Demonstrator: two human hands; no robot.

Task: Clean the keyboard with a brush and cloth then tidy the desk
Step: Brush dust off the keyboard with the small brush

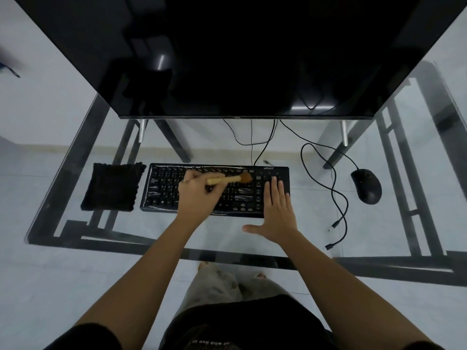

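A black keyboard [161, 188] lies on the glass desk [316, 218] in front of a monitor. My left hand [195, 192] is closed around the wooden handle of a small brush [231, 179]; its brown bristles rest on the upper right keys. My right hand [276, 210] lies flat with fingers spread on the keyboard's right end, thumb out over the glass. A black cloth [112, 186] sits folded on the desk just left of the keyboard, touched by neither hand.
A large dark monitor [240, 59] on two silver feet fills the back of the desk. A black mouse [367, 185] sits to the right, its cable [337, 198] looping with loose plug ends near the front edge. More cables trail behind the keyboard.
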